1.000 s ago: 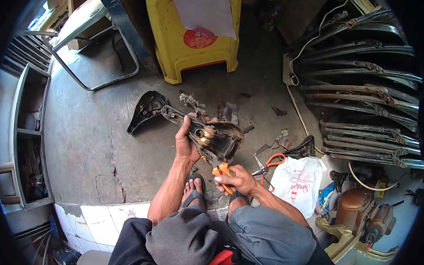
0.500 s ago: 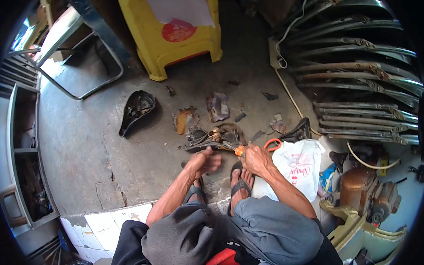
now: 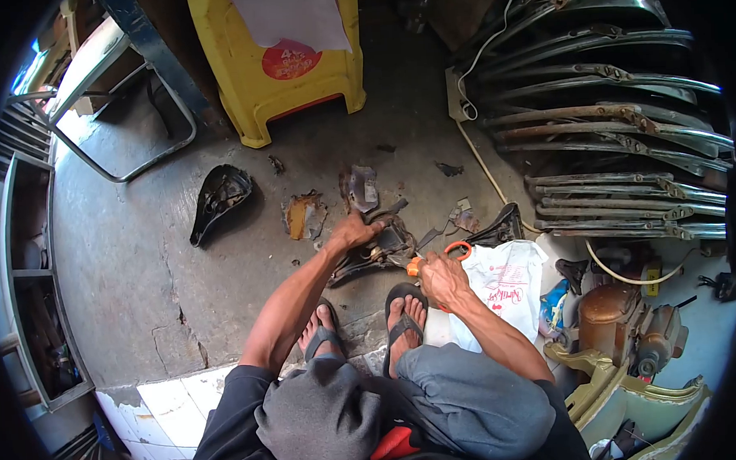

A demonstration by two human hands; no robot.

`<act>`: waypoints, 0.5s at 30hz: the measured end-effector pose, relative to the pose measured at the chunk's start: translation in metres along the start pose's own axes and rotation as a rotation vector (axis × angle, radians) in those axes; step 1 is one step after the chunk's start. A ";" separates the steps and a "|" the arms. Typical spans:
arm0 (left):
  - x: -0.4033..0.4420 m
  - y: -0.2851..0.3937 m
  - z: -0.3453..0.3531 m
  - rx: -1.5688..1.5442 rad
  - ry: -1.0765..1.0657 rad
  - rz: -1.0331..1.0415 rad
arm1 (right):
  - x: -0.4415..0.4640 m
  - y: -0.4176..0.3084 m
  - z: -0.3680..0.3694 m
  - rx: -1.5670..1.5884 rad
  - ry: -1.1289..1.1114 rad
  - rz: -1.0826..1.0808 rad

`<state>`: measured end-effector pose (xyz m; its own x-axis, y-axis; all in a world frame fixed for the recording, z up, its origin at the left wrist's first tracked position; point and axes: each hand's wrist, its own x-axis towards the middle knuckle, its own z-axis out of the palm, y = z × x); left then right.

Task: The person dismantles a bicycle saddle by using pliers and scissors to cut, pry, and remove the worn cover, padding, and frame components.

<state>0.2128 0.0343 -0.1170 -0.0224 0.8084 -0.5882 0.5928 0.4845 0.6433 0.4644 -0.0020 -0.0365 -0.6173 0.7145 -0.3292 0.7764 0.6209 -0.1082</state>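
Observation:
A worn dark bicycle saddle point(image 3: 393, 239) lies on the floor in front of my feet, its metal underside with a coil spring facing up. My left hand point(image 3: 355, 230) reaches over it and grips its far left side, with the fingers partly hidden. My right hand point(image 3: 443, 281) is closed around an orange-handled tool point(image 3: 414, 266) at the saddle's near right edge; I cannot make out its working end. Just beyond that hand are the orange scissors point(image 3: 458, 249), beside a white plastic bag point(image 3: 500, 289).
A black saddle shell point(image 3: 221, 201) lies to the left. Torn scraps point(image 3: 304, 214) are scattered beyond the saddle. A yellow stool point(image 3: 298, 86) stands at the back. Stacked metal bars point(image 3: 616, 132) fill the right, above a rusty motor point(image 3: 610, 315). A metal-framed chair point(image 3: 127, 169) stands back left.
My left hand has moved forward and right, from beside the saddle's near edge onto its far side. The saddle has turned. My right hand keeps the orange-handled tool. The view has shifted slightly.

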 end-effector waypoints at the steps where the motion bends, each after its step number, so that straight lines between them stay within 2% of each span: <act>1: 0.004 -0.005 0.000 -0.019 -0.002 0.027 | -0.001 0.001 -0.001 0.001 0.014 -0.016; 2: 0.005 -0.007 -0.001 -0.021 -0.008 0.025 | -0.003 0.001 -0.003 0.004 0.025 -0.033; 4: 0.007 -0.011 -0.005 -0.393 -0.116 -0.194 | 0.001 0.004 -0.008 -0.035 0.047 -0.046; 5: 0.005 -0.016 -0.005 -0.615 -0.065 -0.223 | 0.005 0.004 -0.013 -0.020 0.100 0.002; 6: 0.003 -0.020 -0.002 -0.608 -0.061 -0.227 | 0.012 0.005 -0.016 -0.001 0.154 0.051; 8: -0.009 -0.024 0.013 -1.086 0.050 -0.360 | 0.026 0.013 -0.020 0.124 0.185 0.120; 9: -0.026 -0.017 0.020 -1.177 0.101 -0.360 | 0.033 0.017 -0.025 0.218 0.175 0.181; 12: -0.043 -0.023 0.042 -1.324 0.053 -0.414 | 0.041 0.022 -0.045 0.371 0.101 0.299; 15: -0.055 -0.031 0.049 -1.319 0.022 -0.384 | 0.036 0.024 -0.041 0.429 -0.124 0.408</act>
<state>0.2349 -0.0418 -0.1289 -0.0295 0.5519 -0.8334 -0.6507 0.6223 0.4351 0.4554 0.0522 -0.0123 -0.2596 0.8086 -0.5280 0.9453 0.1010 -0.3102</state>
